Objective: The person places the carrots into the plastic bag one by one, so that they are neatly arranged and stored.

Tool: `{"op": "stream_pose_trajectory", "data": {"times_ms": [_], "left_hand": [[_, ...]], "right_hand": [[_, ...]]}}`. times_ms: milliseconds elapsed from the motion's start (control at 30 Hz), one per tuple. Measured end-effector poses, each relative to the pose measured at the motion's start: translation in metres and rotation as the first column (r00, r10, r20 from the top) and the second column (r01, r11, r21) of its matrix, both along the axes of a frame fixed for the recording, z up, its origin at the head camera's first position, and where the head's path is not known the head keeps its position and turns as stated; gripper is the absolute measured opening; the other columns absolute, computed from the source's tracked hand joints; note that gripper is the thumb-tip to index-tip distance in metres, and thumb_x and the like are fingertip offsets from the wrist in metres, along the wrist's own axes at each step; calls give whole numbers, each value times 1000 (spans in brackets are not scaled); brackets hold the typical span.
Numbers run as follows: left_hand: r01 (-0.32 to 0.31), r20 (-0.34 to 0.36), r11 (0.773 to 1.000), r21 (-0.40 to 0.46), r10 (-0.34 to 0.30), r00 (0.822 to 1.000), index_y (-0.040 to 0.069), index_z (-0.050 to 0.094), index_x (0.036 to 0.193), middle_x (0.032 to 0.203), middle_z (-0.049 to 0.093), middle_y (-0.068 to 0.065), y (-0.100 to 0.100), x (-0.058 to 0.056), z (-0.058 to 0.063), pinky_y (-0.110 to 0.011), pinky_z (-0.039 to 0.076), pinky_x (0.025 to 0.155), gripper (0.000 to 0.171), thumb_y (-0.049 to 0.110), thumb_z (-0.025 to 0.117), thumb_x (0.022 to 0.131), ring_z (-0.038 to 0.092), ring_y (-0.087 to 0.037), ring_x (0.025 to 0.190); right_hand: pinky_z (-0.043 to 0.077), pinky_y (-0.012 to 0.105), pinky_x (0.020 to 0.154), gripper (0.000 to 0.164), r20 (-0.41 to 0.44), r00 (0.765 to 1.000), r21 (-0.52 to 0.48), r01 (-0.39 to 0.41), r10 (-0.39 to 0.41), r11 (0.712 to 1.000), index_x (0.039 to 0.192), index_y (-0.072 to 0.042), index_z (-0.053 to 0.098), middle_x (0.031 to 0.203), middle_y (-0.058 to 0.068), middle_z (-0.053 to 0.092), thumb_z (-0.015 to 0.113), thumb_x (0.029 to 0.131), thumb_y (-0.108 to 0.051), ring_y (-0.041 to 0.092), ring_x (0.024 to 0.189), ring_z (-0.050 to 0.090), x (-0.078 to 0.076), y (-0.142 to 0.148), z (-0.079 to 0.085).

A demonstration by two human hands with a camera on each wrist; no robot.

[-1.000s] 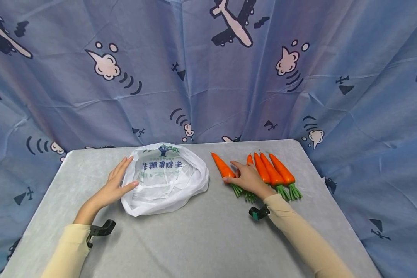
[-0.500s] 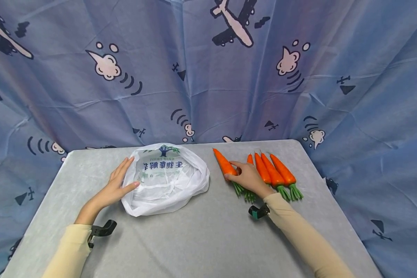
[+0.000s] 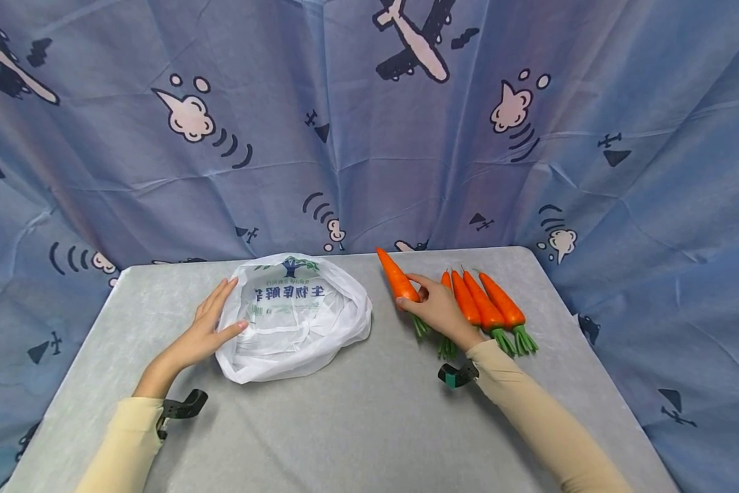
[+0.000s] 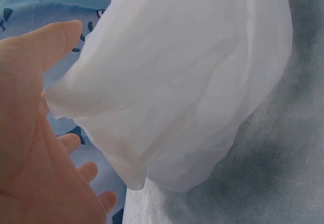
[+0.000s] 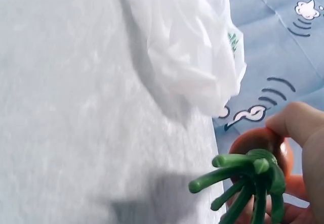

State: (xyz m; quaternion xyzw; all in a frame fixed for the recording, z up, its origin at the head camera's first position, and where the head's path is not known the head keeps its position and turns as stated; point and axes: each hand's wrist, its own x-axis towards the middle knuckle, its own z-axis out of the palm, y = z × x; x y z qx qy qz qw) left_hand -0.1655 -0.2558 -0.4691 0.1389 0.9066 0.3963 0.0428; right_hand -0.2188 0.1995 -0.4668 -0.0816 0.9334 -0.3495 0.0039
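Slippage is the first risk in the head view: your right hand pinches one carrot only near its leafy end, so the long tapered body juts out past the grip and could swing or twist if you jolt it. That carrot is between the white bag and the four other carrots, its tip pointing towards the far edge of the surface. Your hand hides part of the nearest of the four, so a low sideways sweep might knock it out of line. Your left hand rests at the bag's left rim with fingers straight and spread, gripping nothing that you can make out; with so little restraint, the bag could slide or its mouth could fold in if something pushes against it. In the left wrist view, the thumb stands well apart from the fingers, and a corner of the bag reaches into the gap; you cannot tell whether a hidden finger presses it, and film this thin would probably crumple under a nudge. In the right wrist view, the carrot's green stalks splay towards the camera and could snag on the film. A shadow lies on the surface apart from them, which suggests the carrot is raised, so a loosened pinch could drop it near the edge.
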Motion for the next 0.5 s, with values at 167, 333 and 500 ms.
{"op": "stream_pose_trajectory", "data": {"times_ms": [167, 333, 500], "left_hand": [[0, -2, 1000, -3, 0, 1000, 23, 7, 161, 166, -3, -25, 0, -1, -1, -81, 4, 109, 88, 25, 65, 95, -2, -57, 148], [1, -7, 1000, -7, -1, 1000, 22, 8, 161, 166, -4, -24, 0, -2, -3, -81, 4, 109, 88, 25, 65, 95, -1, -57, 148], [1, -5, 1000, -10, -1, 1000, 23, 7, 161, 166, -4, -23, -1, -3, -4, -81, 4, 109, 87, 26, 64, 95, -2, -56, 148]], "right_hand": [[38, 25, 59, 65, 8, 1000, -21, -13, 13, 1000, 143, -18, 53, 77, 7, 55, 76, 85, -37, 17, 67, 47, 2, -5, 4], [37, 24, 58, 66, 1, 1000, -56, -17, 17, 998, 143, -18, 53, 74, 6, 54, 77, 85, -36, 16, 66, 47, 5, -10, 8], [37, 24, 56, 65, 11, 1000, -83, -12, 13, 996, 143, -20, 54, 72, 4, 53, 76, 85, -39, 16, 65, 46, 10, -17, 14]]}}
